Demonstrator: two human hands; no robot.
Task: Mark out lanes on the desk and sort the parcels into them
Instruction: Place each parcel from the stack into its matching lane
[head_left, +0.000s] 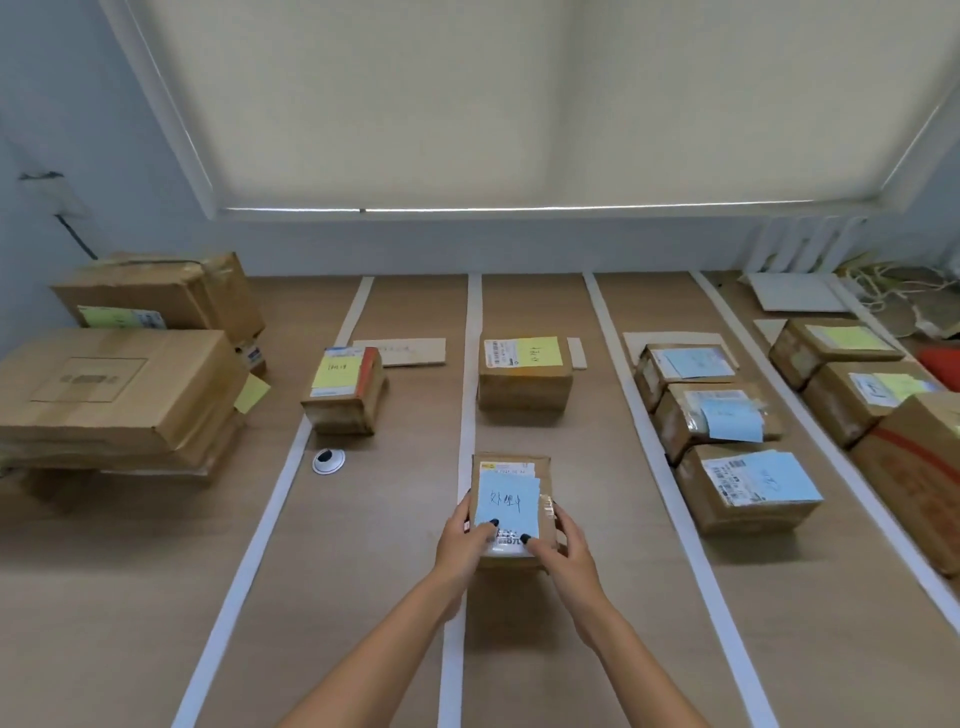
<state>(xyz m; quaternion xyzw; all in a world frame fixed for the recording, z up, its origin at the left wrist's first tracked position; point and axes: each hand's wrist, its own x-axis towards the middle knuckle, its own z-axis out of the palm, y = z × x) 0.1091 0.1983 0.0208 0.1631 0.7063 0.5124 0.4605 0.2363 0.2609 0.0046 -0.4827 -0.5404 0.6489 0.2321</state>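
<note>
Both hands, left hand (464, 535) and right hand (558, 540), clasp a small parcel (511, 499) with a blue note, its long axis pointing away from them, while the three blue-noted parcels (727, 421) lie one lane over, right of the right hand, across a tape strip (654, 441) on the surface (363, 571).

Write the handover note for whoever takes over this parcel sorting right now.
Left hand and right hand: both grip the blue-noted parcel, which sits in the middle lane beside a tape strip.
Done: tape lanes are laid. One yellow-noted parcel stands in the left lane, another yellow-noted parcel in the middle, three blue-noted parcels in the next lane, more at far right.
Left: the held parcel probably belongs with the blue ones; the stacked boxes at far left lie outside the lanes.
</note>
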